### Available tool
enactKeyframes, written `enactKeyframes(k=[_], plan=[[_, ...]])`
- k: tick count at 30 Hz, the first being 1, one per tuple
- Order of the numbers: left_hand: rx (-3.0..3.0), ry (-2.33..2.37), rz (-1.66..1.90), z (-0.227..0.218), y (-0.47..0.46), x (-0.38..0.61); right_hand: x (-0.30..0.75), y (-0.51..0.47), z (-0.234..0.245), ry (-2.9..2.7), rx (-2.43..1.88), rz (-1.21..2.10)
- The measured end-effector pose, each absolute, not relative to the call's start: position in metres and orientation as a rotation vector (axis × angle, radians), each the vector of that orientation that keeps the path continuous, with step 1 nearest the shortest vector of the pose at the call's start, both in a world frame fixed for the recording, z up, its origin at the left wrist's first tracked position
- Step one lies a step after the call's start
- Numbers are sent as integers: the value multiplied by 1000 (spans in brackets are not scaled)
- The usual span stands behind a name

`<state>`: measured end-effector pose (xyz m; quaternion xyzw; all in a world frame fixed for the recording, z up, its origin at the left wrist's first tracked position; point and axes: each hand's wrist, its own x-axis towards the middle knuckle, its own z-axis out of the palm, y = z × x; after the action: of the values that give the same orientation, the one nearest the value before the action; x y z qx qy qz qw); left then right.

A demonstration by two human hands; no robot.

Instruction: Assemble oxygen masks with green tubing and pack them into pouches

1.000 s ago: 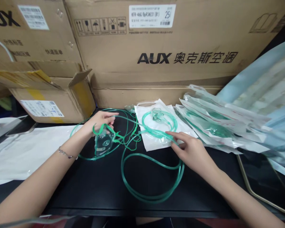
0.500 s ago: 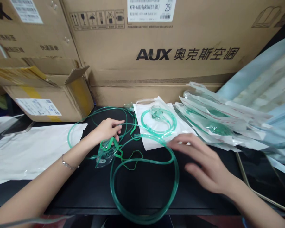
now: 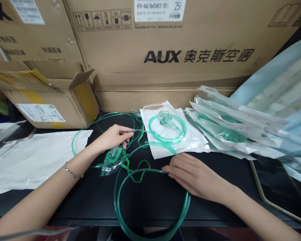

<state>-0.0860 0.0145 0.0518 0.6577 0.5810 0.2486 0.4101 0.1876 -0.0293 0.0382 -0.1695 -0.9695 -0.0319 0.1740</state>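
Observation:
Green tubing [image 3: 118,201] lies in wide loops on the black table, its lower loop hanging past the front edge. My left hand [image 3: 116,138] pinches a strand of it between thumb and fingers. On the right side of the loop, my right hand [image 3: 188,172] is closed over the tubing, its palm side hidden. Just below my left hand lies a clear oxygen mask [image 3: 112,162] with a green elastic strap [image 3: 127,164]. Behind my hands, a second mask [image 3: 165,118] with coiled green tubing rests on a white pouch [image 3: 158,152].
Packaged masks [image 3: 225,129] are stacked at the right, by a phone [image 3: 278,187]. A large white bag [image 3: 40,157] lies at the left, in front of an open carton [image 3: 52,103]. A big cardboard box [image 3: 190,36] stands across the back.
My right hand has moved down and left and closed over the tubing. The loop shifted slightly, its bottom dropping a little lower. My left hand stays at its strand, nudged slightly right.

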Motion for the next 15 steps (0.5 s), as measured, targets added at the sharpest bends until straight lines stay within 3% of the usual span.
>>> enactKeyframes(k=[15], plan=[[1642,1329,825,69,18,-80,156,6,66,-2527,-616,-758]])
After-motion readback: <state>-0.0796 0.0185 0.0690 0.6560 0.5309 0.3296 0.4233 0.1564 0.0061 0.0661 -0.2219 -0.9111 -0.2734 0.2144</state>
